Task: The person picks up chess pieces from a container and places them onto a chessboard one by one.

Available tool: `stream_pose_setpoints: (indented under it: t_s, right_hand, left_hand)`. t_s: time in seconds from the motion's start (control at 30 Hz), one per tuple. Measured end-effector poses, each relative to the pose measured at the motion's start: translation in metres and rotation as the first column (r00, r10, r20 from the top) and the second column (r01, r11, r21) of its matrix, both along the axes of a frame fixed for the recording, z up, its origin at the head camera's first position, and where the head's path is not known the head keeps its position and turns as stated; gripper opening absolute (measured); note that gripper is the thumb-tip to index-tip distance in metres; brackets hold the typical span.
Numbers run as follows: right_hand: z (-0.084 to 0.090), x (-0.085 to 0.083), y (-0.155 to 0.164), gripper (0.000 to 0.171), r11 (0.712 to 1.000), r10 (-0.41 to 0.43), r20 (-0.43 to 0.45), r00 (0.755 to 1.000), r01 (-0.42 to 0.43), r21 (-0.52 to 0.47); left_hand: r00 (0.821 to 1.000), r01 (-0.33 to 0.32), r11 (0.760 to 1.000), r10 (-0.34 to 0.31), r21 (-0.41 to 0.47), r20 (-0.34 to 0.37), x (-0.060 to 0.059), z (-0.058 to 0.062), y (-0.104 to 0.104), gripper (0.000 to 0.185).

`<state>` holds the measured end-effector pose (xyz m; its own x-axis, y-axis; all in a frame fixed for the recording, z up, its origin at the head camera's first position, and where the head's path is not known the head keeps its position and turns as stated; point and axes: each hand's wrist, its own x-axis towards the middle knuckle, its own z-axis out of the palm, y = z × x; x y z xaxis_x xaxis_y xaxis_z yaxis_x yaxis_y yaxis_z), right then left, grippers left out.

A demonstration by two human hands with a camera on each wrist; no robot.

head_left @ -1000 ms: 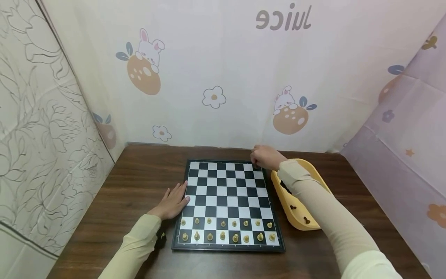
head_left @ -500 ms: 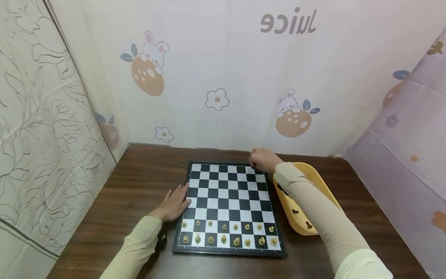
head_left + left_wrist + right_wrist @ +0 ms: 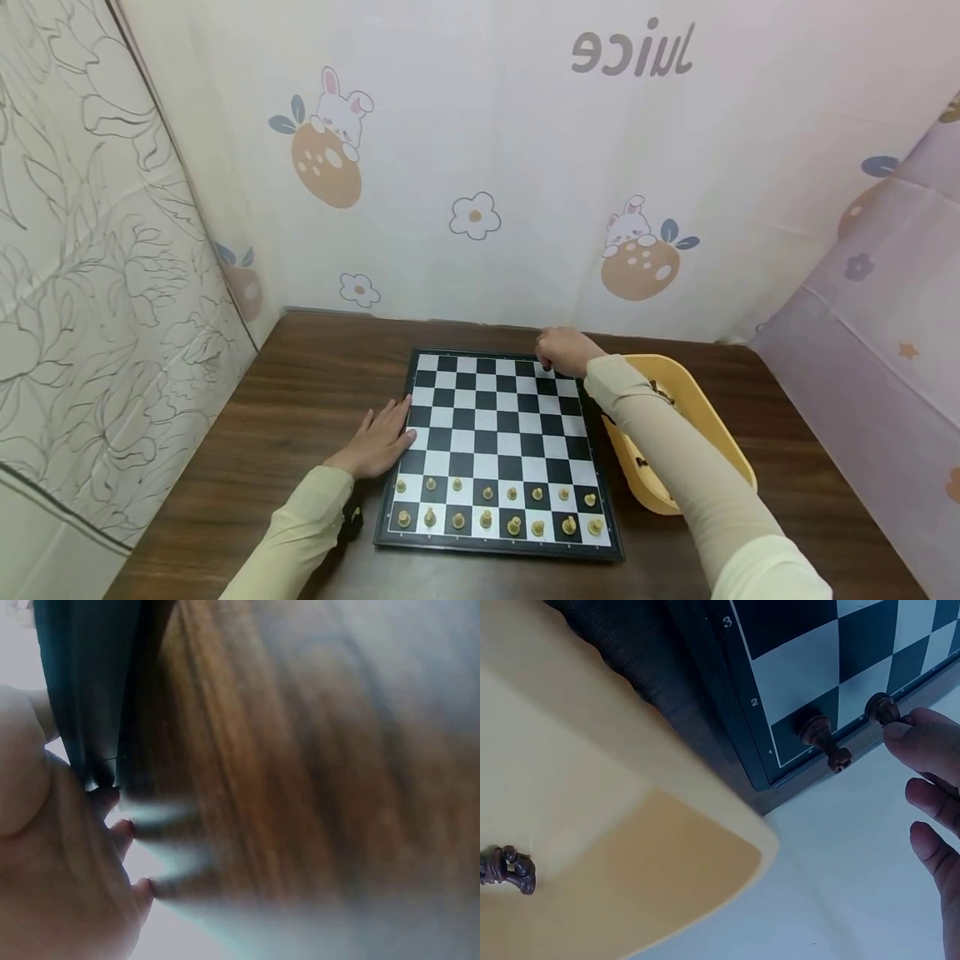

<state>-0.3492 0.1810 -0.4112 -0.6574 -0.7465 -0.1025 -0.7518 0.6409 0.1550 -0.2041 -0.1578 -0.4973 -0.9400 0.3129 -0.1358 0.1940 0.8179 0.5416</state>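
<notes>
The black-and-white chessboard [image 3: 487, 429] lies on the table with two rows of gold pieces along its near side. My left hand [image 3: 378, 437] rests flat at the board's left edge, fingers straight; in the left wrist view its fingertips lie by the dark rim [image 3: 101, 682]. At the far right corner my right hand [image 3: 567, 350] pinches a dark brown chess piece [image 3: 881, 709] between thumb and finger, its base over a white edge square and its top hidden by the fingers. A dark rook [image 3: 821, 739] stands on the corner square beside it.
A yellow tray [image 3: 738, 462] stands close along the board's right side, partly under my right forearm, with several dark pieces inside, among them a knight [image 3: 514, 868]. A curtain [image 3: 480, 167] hangs behind the wooden table's [image 3: 322, 367] far edge.
My right hand has shifted slightly left along the board's far edge, from the corner to the square beside it. My left hand stays on the board's edge. The head view has tilted slightly.
</notes>
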Motion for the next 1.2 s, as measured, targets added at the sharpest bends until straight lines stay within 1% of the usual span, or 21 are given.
stream_pose_setpoints:
  t_s: [0.33,0.6,0.77,0.97,1.07,1.2]
  right_hand:
    - [-0.008,-0.002,0.000,0.019,1.000,0.029,-0.039,0.999,-0.030,-0.008]
    - [-0.011,-0.003,-0.002,0.020,0.999,-0.040,0.006,0.999,0.040,0.020]
    - [-0.013,-0.005,0.001,0.021,0.999,-0.051,0.001,0.999,0.051,-0.008]
    - [-0.007,-0.002,0.005,0.017,0.998,-0.041,-0.014,0.999,0.040,-0.048]
    - [-0.001,0.000,0.007,0.020,0.998,-0.041,-0.003,0.999,0.041,-0.056]
    - [0.008,0.003,0.010,0.024,0.997,-0.064,0.014,0.998,0.064,-0.041]
  left_hand:
    - [1.000,-0.017,1.000,0.018,-0.017,0.013,-0.001,0.000,0.000,0.064]
    - [1.000,0.021,1.000,-0.021,-0.018,-0.006,0.001,0.004,0.000,0.062]
    - [1.000,0.020,1.000,-0.020,-0.019,-0.003,0.002,0.004,0.000,0.061]
    - [1.000,0.024,1.000,-0.024,-0.016,-0.003,0.002,0.003,-0.001,0.061]
    - [1.000,0.028,1.000,-0.028,-0.013,-0.005,0.002,0.003,-0.001,0.061]
    - [0.999,0.032,0.999,-0.032,-0.014,-0.004,0.001,0.004,0.000,0.062]
